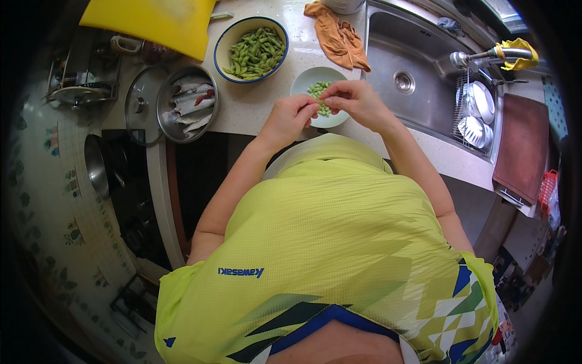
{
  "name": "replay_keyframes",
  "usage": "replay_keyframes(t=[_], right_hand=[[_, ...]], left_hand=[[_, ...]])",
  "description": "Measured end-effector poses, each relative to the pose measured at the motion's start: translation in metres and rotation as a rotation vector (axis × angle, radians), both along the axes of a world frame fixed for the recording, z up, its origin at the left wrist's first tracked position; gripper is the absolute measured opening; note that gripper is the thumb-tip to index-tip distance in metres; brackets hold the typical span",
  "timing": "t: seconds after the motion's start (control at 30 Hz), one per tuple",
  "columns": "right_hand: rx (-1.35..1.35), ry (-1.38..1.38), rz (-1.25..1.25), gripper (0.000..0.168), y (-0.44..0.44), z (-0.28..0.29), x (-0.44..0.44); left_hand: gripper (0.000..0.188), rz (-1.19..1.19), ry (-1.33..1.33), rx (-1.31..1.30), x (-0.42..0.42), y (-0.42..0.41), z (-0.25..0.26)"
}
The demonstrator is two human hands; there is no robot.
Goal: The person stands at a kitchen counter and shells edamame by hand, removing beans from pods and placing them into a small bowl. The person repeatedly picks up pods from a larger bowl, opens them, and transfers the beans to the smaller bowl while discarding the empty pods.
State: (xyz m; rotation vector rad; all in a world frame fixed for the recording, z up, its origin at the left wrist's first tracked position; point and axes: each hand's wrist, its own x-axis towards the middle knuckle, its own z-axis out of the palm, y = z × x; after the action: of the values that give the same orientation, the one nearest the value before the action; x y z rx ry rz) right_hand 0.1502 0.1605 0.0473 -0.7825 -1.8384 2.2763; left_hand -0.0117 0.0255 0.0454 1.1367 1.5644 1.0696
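Note:
My left hand (289, 117) and my right hand (357, 103) meet over a pale shallow bowl (302, 82), fingertips pinched together. Between them is a small green soybean pod (319, 102), mostly covered by the fingers. Shelled green soybeans (322, 86) lie in the bowl just below. Behind and to the left stands a cream enamel bowl (220, 54) with a blue rim, holding a heap of whole soybean pods (259, 52).
Left on the counter, a steel bowl (163, 116) of cleaned fish (193, 102) sits beside a glass lid (136, 118). A yellow cutting board (154, 22) is at the back left. An orange cloth (338, 41) lies by the steel sink (423, 59); a dish rack (461, 109) stands at its right.

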Motion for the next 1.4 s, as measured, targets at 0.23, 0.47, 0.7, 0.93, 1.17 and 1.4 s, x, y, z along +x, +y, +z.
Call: replay_keyframes(t=[0.23, 0.47, 0.7, 0.93, 1.17, 1.4], right_hand=[[-0.505, 0.034, -0.125, 0.007, -0.010, -0.006, 0.001], [-0.250, 0.025, -0.159, 0.017, -0.021, -0.013, -0.001], [0.636, 0.052, -0.277, 0.020, -0.037, -0.020, -0.006], [0.518, -0.027, -0.100, 0.013, -0.031, -0.032, -0.006], [0.609, -0.078, -0.238, 0.012, -0.032, -0.036, -0.006], [0.895, -0.064, -0.132, 0.011, -0.022, -0.049, 0.001]], left_hand=[[0.007, -0.200, 0.880, 0.581, -0.002, 0.002, 0.014], [0.008, 0.092, -0.185, -0.178, 0.004, -0.005, 0.003], [0.009, 0.322, -0.576, -0.262, 0.008, -0.006, -0.021], [0.017, 0.258, -0.003, -0.178, 0.018, -0.008, -0.029], [0.018, 0.060, 0.718, 0.118, 0.008, 0.010, -0.012], [0.011, 0.221, 0.721, 0.647, -0.044, 0.160, 0.101]])
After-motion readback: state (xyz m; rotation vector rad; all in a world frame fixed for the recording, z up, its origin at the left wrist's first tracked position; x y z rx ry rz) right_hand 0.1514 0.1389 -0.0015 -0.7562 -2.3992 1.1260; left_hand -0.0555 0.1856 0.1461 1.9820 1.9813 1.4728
